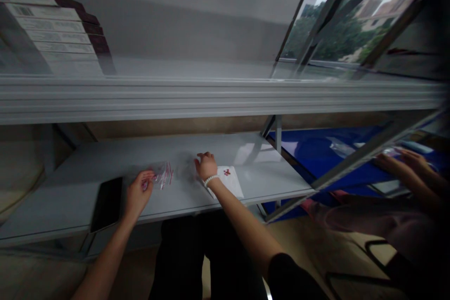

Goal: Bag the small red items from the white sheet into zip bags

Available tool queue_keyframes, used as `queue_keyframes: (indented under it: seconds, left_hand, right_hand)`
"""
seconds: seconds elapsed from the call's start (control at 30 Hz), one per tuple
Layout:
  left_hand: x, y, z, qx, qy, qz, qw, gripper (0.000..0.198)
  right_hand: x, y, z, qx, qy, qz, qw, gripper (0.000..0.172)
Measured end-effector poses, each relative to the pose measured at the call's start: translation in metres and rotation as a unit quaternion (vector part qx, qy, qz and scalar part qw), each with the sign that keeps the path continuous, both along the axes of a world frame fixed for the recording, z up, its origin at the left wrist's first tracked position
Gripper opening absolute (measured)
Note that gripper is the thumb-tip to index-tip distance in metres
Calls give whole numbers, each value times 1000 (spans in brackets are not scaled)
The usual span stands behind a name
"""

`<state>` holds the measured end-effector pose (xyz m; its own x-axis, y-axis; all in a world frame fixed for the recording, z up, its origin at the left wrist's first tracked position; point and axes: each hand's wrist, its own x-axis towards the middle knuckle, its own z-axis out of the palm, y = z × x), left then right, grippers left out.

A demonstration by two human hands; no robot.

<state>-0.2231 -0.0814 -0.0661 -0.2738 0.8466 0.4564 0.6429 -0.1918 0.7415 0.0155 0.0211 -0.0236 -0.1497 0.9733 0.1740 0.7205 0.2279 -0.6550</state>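
Grey metal shelf [105, 168] below: the left hand [138, 192] closes its fingers on a small clear plastic bag [163, 174]; the right hand [206, 167], fingers apart, rests just beside a white card [230, 183].

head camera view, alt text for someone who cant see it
On a grey shelf, a person's left hand touches a small clear zip bag with red print, while the right hand, wearing a white bead bracelet, rests beside a white card with red marks. Another person's hands show at right.
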Motion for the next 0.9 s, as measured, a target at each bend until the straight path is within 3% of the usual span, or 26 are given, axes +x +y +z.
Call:
queue_keyframes:
  seconds: [0.07,0.13,0.23,0.37,0.5,0.7,0.8,0.9]
  left_hand:
    - [-2,-3,1,-5,45,-16,999,32]
    - [-2,-6,0,-8,89,-33,995,35]
    - [1,-13,-5,-12,140,-49,989,30]
    - [7,-34,-17,-14,194,-55,979,23]
    - [16,-57,-25,-2,257,-64,964,32]
    - [39,-80,-36,22,207,-137,968,38]
    - [44,-85,-44,23,207,-156,966,38]
    - [44,-88,-50,28,202,-163,965,41]
  right_hand:
    - [-20,-24,1,37,-20,73,996,31]
    - [-43,-50,-4,106,-95,208,968,34]
    - [-69,-83,-20,141,-158,242,947,28]
    - [-71,-104,-36,124,-151,225,955,29]
    - [-53,-113,-39,110,-95,219,965,25]
    - [-25,-133,-45,71,54,182,979,20]
    - [-11,-143,-48,48,163,120,978,21]
    - [1,-149,-51,-22,264,-1,964,14]
